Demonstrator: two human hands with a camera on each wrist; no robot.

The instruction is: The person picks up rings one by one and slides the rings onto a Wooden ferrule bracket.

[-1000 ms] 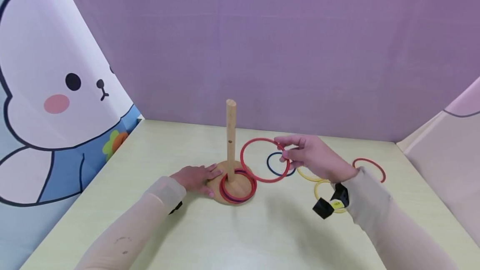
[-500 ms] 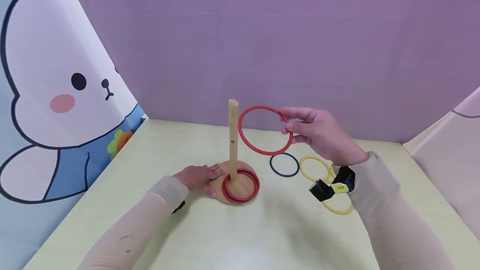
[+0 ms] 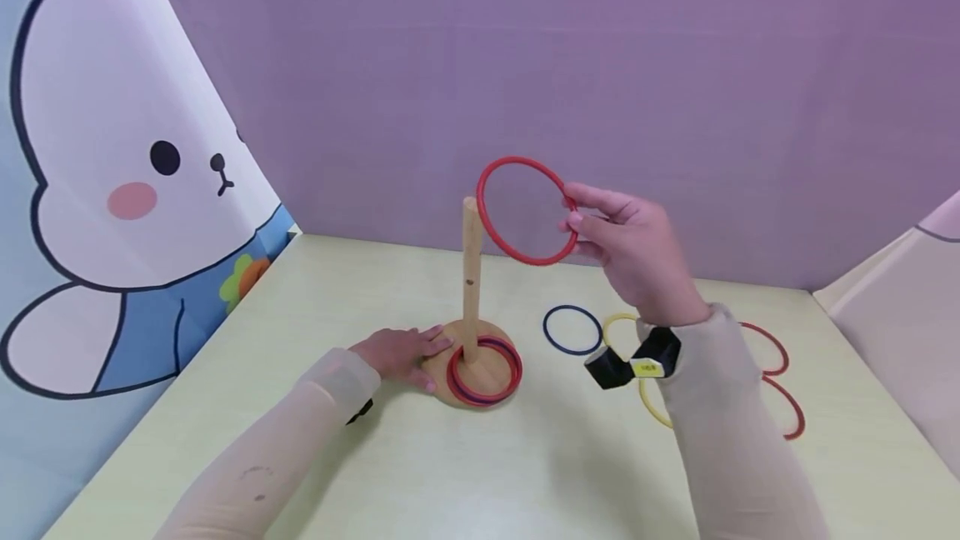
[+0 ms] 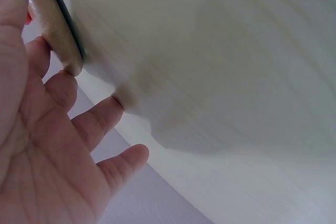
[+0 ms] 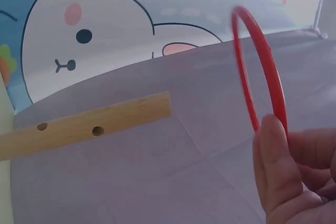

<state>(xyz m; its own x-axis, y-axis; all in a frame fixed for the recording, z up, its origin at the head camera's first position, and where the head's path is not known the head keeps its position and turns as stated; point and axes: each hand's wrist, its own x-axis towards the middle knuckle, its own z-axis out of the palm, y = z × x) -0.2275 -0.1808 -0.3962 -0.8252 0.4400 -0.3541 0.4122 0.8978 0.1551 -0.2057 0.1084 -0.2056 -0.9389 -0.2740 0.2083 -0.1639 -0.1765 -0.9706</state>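
Observation:
My right hand (image 3: 633, 244) pinches a red ring (image 3: 536, 262) between thumb and fingers. The ring is held up at a tilt, its left side overlapping the top of a wooden peg (image 3: 472, 273) in the head view. From the right wrist, the red ring (image 5: 274, 80) appears nearly edge-on, to the right of the peg's tip (image 5: 163, 105). A red ring and a dark bluish ring (image 3: 480, 401) lie stacked around the peg's foot. My left hand (image 3: 393, 357) rests on the left side of the round wooden base (image 3: 486, 369), its fingertips at the disc's edge (image 4: 58, 27).
Right of the stand, a dark blue ring (image 3: 546, 332) lies flat on the pale table (image 3: 487, 473). Two yellow rings (image 3: 606, 332) lie partly behind my right wrist, and two red rings (image 3: 785, 352) are beyond the sleeve. A purple cloth wall (image 3: 675, 90) rises behind.
My right hand has lifted the red ring from low beside the base to the height of the peg's top. The left hand stays on the base.

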